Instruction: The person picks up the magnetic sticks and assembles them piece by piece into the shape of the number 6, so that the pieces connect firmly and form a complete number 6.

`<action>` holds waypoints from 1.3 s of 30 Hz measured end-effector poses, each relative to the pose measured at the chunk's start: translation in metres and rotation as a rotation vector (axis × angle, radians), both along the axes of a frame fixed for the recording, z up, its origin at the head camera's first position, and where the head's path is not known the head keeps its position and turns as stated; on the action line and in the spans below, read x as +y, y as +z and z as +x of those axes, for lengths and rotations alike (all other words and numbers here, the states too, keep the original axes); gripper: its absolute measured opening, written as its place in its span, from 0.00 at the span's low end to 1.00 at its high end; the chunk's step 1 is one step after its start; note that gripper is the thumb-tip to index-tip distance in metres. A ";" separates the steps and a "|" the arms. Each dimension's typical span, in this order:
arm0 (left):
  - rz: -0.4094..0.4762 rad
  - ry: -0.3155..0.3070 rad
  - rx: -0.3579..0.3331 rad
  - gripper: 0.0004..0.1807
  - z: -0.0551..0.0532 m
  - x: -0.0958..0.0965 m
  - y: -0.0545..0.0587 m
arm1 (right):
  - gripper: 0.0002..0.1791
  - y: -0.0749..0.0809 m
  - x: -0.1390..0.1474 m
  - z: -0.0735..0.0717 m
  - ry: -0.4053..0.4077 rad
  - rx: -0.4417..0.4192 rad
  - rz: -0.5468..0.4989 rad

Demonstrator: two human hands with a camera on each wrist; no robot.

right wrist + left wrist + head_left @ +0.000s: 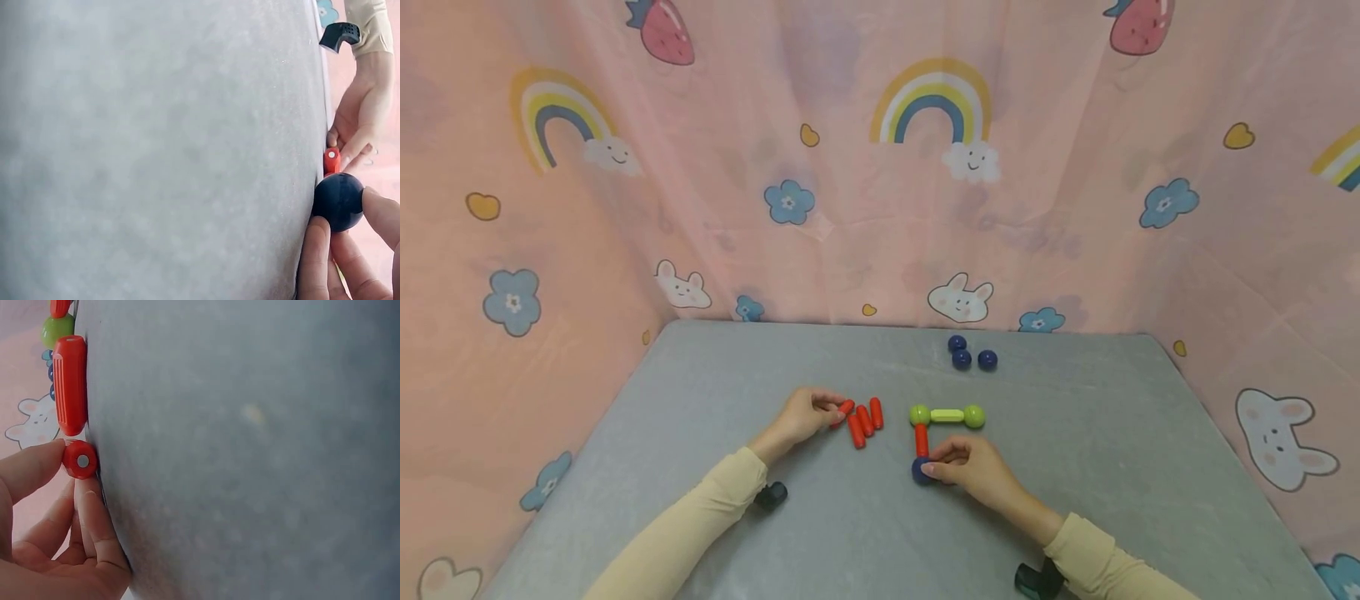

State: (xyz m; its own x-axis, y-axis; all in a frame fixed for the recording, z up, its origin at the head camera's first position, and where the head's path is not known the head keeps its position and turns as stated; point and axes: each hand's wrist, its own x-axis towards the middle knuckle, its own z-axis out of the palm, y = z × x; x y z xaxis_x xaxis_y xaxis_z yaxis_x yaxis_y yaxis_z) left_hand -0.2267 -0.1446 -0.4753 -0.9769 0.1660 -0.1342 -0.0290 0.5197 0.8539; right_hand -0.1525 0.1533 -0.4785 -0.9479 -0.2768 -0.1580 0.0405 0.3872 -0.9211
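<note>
Between thumb and fingers, my left hand [807, 414] pinches a red rod [80, 460] whose end shows a small silvery disc. Right beside it lie several more red rods [857, 432] on the table. My right hand [973, 471] holds a dark blue ball [339, 202] between thumb and fingertips. That ball sits at the near end of a joined red rod [922, 440]. The rod's far end meets a green ball [919, 415], from which a light green rod [947, 416] runs right to a second green ball [974, 417]. The pieces form a corner shape.
Three dark blue balls [962, 360] stand farther back on the grey table [1097, 433]. Behind the table hangs a pink curtain [850, 250] with printed rainbows and rabbits. Black wrist devices [1039, 579] show beneath both forearms.
</note>
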 end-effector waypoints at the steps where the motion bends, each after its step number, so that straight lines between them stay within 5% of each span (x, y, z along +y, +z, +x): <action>1: -0.002 0.003 -0.002 0.13 0.000 0.000 0.000 | 0.18 0.000 0.000 0.000 0.001 0.001 -0.002; 20: 0.059 -0.005 0.027 0.14 0.015 -0.002 0.013 | 0.18 -0.001 0.000 0.001 0.002 0.003 0.005; 30: 0.100 -0.094 0.013 0.15 0.034 0.006 0.018 | 0.18 -0.001 0.000 0.000 0.000 -0.006 0.001; 39: 0.129 -0.235 0.025 0.15 0.056 0.026 0.016 | 0.18 0.000 0.000 0.000 -0.018 -0.015 0.020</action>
